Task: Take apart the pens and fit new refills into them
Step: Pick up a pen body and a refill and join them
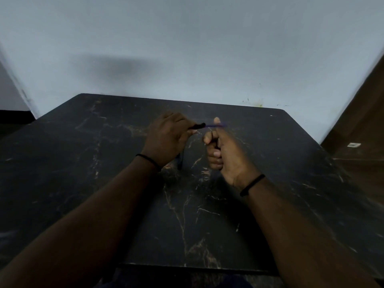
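Head view: both forearms reach over a dark marbled bench (207, 215) that stands against a pale wall (187, 48); the picture is dim and somewhat blurred
Left hand (166, 138): raised above the far middle of the bench, back of the hand toward the camera; its fingers (192, 132) are curled round a black pen barrel (197, 126), whose open end points right
Pen barrel: the only holder in sight; a thin violet refill (216, 125) runs level out of its right end, though the blur hides how far the refill reaches inside
Right hand (226, 154): just to the right of the left hand, apart from it; thumb (216, 120) up, the other fingers folded into the palm; the thumb and a fingertip pinch the refill near its right end
Refill: held in the air between the two hands, well above the bench top, not touching it
Dark piece under the left hand (180, 161): a slim dark shape hangs below the palm; I cannot tell whether it is another pen part or a shadow
Wrists: a black band (148, 159) on the left, a black band (252, 185) on the right
Right edge: a brown wooden panel (359, 121) beside the bench, with a small white label (353, 145) on it
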`<state>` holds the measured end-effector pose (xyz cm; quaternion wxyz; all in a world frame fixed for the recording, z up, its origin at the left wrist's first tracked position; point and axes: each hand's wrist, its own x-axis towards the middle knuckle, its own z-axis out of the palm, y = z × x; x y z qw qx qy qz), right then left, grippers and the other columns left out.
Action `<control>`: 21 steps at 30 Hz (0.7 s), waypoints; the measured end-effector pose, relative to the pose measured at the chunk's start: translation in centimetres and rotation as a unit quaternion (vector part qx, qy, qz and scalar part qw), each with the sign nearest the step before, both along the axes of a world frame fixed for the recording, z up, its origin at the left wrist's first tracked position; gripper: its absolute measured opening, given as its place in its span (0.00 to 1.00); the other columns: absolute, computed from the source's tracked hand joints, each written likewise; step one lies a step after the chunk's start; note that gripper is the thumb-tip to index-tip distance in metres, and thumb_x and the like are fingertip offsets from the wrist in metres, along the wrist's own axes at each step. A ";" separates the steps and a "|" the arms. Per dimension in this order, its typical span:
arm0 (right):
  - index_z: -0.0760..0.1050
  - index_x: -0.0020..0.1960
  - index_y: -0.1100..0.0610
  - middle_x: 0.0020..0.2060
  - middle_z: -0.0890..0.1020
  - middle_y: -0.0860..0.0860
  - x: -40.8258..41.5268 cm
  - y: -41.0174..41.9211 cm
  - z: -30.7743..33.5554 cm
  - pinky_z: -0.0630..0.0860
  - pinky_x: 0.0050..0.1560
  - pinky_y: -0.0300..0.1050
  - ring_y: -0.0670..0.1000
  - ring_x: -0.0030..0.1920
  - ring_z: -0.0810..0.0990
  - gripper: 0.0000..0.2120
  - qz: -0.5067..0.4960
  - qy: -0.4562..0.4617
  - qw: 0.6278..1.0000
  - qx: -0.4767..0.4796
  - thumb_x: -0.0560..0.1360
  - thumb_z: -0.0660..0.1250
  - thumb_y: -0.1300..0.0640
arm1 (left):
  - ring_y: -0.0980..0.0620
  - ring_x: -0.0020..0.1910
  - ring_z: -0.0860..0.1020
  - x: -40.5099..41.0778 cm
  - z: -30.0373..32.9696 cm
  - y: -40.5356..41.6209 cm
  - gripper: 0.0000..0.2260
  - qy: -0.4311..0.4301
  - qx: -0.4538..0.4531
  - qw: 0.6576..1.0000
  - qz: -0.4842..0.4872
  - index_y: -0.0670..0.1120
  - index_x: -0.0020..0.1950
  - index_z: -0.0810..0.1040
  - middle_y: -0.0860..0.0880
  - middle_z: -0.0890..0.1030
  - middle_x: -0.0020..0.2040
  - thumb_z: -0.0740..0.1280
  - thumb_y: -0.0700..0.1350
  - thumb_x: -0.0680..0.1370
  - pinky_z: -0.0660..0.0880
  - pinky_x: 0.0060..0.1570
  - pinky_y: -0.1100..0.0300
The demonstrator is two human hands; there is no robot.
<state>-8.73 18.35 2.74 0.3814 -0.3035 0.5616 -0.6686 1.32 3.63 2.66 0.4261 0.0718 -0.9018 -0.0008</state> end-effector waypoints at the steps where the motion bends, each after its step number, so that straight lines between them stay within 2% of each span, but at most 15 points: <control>1: 0.73 0.35 0.52 0.21 0.62 0.46 0.0 0.0 0.0 0.53 0.23 0.36 0.44 0.20 0.56 0.27 -0.012 0.008 1.000 -0.006 0.80 0.52 0.33 | 0.47 0.39 0.76 -0.2 -0.2 0.0 0.05 0.014 0.025 1.000 -0.003 0.42 0.46 0.83 0.46 0.81 0.40 0.69 0.43 0.77 0.66 0.44 0.60; 4: 0.72 0.36 0.52 0.23 0.63 0.46 0.0 0.2 -0.2 0.54 0.24 0.37 0.45 0.22 0.57 0.28 -0.033 0.038 0.999 -0.014 0.81 0.50 0.33 | 0.51 0.38 0.75 -0.5 -0.8 -0.2 0.05 0.041 0.142 0.989 0.001 0.43 0.44 0.83 0.50 0.79 0.38 0.71 0.44 0.76 0.72 0.43 0.57; 7: 0.72 0.38 0.53 0.24 0.65 0.47 0.1 0.4 -0.3 0.57 0.24 0.38 0.45 0.23 0.59 0.26 -0.043 0.100 0.994 -0.016 0.83 0.50 0.37 | 0.57 0.37 0.77 -0.4 -1.0 -0.3 0.04 0.095 0.241 0.966 -0.004 0.45 0.45 0.84 0.54 0.80 0.40 0.72 0.45 0.75 0.72 0.38 0.67; 9: 0.73 0.39 0.55 0.26 0.68 0.48 0.5 0.3 -0.4 0.61 0.27 0.39 0.45 0.24 0.63 0.23 -0.075 0.168 0.983 -0.007 0.84 0.53 0.41 | 0.55 0.37 0.79 -0.2 -0.9 -0.3 0.04 0.117 0.284 0.951 -0.023 0.45 0.44 0.84 0.52 0.83 0.40 0.72 0.45 0.75 0.74 0.37 0.65; 12: 0.79 0.47 0.58 0.35 0.79 0.54 1.0 -0.3 -0.7 0.74 0.38 0.47 0.48 0.34 0.75 0.15 -0.149 0.258 0.955 -0.001 0.82 0.62 0.48 | 0.57 0.35 0.78 0.0 -0.8 -0.3 0.06 0.105 0.275 0.955 -0.036 0.44 0.45 0.84 0.51 0.84 0.39 0.73 0.46 0.75 0.73 0.35 0.67; 13: 0.80 0.51 0.56 0.41 0.82 0.56 1.0 -0.5 -0.9 0.78 0.45 0.51 0.50 0.40 0.79 0.11 -0.161 0.266 0.950 -0.011 0.81 0.64 0.50 | 0.59 0.34 0.77 0.0 -0.8 -0.2 0.05 0.091 0.270 0.958 -0.042 0.44 0.45 0.84 0.54 0.82 0.38 0.73 0.46 0.74 0.72 0.34 0.67; 15: 0.81 0.56 0.50 0.49 0.84 0.55 1.0 -0.8 -0.9 0.79 0.53 0.50 0.53 0.50 0.82 0.06 -0.171 0.256 0.950 -0.041 0.79 0.68 0.52 | 0.58 0.33 0.76 -0.1 -0.7 0.1 0.04 0.050 0.254 0.964 -0.063 0.44 0.44 0.84 0.56 0.81 0.36 0.73 0.44 0.75 0.71 0.34 0.63; 17: 0.81 0.56 0.49 0.49 0.85 0.53 0.6 -1.0 -1.1 0.80 0.53 0.48 0.53 0.51 0.83 0.08 -0.193 0.260 0.944 -0.072 0.78 0.71 0.54 | 0.54 0.33 0.76 -0.4 -0.7 0.7 0.04 0.015 0.240 0.967 -0.088 0.42 0.42 0.84 0.50 0.81 0.34 0.72 0.42 0.74 0.72 0.34 0.56; 19: 0.81 0.54 0.51 0.43 0.83 0.56 0.1 -1.2 -1.4 0.79 0.50 0.52 0.52 0.44 0.81 0.06 -0.212 0.272 0.935 -0.088 0.76 0.73 0.56 | 0.51 0.34 0.77 -0.7 -0.7 1.1 0.06 -0.006 0.234 0.966 -0.111 0.40 0.41 0.84 0.45 0.82 0.35 0.71 0.42 0.73 0.73 0.37 0.51; 21: 0.81 0.50 0.50 0.38 0.78 0.52 -0.3 -1.3 -1.5 0.77 0.46 0.52 0.49 0.41 0.76 0.05 -0.215 0.276 0.932 -0.091 0.76 0.73 0.57 | 0.47 0.36 0.80 -0.7 -0.7 1.5 0.05 -0.018 0.238 0.963 -0.127 0.41 0.44 0.85 0.45 0.84 0.38 0.72 0.42 0.73 0.76 0.39 0.48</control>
